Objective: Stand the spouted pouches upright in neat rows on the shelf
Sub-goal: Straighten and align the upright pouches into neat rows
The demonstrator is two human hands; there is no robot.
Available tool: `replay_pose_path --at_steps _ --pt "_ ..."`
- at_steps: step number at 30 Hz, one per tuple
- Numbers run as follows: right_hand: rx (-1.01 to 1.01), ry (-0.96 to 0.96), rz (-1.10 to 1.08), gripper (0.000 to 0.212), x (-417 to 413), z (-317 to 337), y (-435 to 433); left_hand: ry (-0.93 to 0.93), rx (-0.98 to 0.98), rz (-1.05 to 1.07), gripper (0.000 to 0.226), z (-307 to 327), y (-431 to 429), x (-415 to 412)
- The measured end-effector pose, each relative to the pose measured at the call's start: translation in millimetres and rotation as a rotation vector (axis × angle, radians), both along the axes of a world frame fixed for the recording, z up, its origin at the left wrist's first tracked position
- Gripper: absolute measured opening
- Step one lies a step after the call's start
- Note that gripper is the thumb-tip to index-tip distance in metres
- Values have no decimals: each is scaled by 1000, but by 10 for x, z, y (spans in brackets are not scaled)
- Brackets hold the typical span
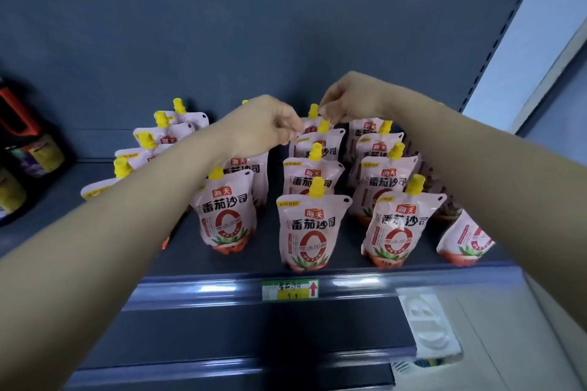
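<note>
I am looking down at a grey shelf (190, 244) with a price tag (289, 289) clipped to its front rail. Nearest me, a front rank of spouted pouches (309, 225) is standing upright, each with a yellow cap: I am counting three in full view, plus one (465, 241) at the far right edge partly hidden by my right forearm. Behind them the rows are running back toward the rear panel (222, 41). The middle row is showing four pouches, the row to its right four, the row to its left at least two behind my left arm. A further row at the far left is leaning back rather than standing straight; I am counting about five caps there. An exact total is not obtainable, as my arms are covering several.

Both arms are reaching over the front ranks to the back of the middle row. My left hand (266, 127) is curled with fingertips pinched at the top left edge of the third pouch back (317, 144); whether it is truly gripping the film I cannot tell. My right hand (346, 100) is closed loosely, fingertips meeting at the yellow cap (313, 111) of the rearmost pouch.

At the far left, well apart from the pouches, dark bottles (28, 149) are standing on the same shelf.
</note>
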State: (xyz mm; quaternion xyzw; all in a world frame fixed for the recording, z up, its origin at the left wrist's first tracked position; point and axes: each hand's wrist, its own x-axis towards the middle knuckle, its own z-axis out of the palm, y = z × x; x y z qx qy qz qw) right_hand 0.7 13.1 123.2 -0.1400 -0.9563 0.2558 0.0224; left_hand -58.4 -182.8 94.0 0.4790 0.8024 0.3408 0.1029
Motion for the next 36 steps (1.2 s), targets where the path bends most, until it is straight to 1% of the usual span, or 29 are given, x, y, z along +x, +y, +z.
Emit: replay_pose_path --at_steps 2,3,8,11,13,15,17,18,19,21,22,24,27,28,31,33,36 --pt "171 39 -38 23 -73 -48 71 82 -48 5 22 25 99 -77" --pt "216 40 -55 26 -113 -71 109 99 -71 11 22 43 145 -124" --pt "308 -25 -62 42 -340 -132 264 98 -129 65 22 152 404 -399" --pt "356 -66 -27 40 -484 -142 333 113 -252 48 22 73 612 -493" --pt "370 -138 10 38 -582 -159 384 114 -326 36 21 -38 762 -527" --pt "339 -219 60 39 -681 -201 427 95 -381 40 21 -152 900 -585" --pt "266 -282 85 38 -772 -259 472 83 -431 40 20 -234 1003 -638" --pt "220 -303 91 33 -812 -294 496 76 -461 38 16 -263 1045 -663" --pt "166 -313 94 27 -842 -328 519 77 -485 36 18 -284 1081 -677" --pt "82 -315 75 14 -898 -376 551 83 -519 39 35 -315 1131 -704" --pt "60 -319 68 16 -923 -386 554 91 -521 44 34 -323 1147 -716" --pt "17 -330 72 21 -967 -399 567 102 -524 45 24 -318 1148 -742" --pt "-32 -343 90 38 -1058 -421 614 104 -549 37 19 -300 1102 -803" --pt "-40 -340 86 40 -1081 -423 615 107 -564 43 19 -298 1084 -821" --pt "-78 -339 77 40 -1113 -417 591 87 -600 58 26 -301 1031 -871" --pt "-116 -356 70 44 -1126 -415 587 73 -614 68 30 -304 1006 -881" --pt "-140 -361 53 47 -1149 -436 605 66 -605 81 34 -306 996 -870"
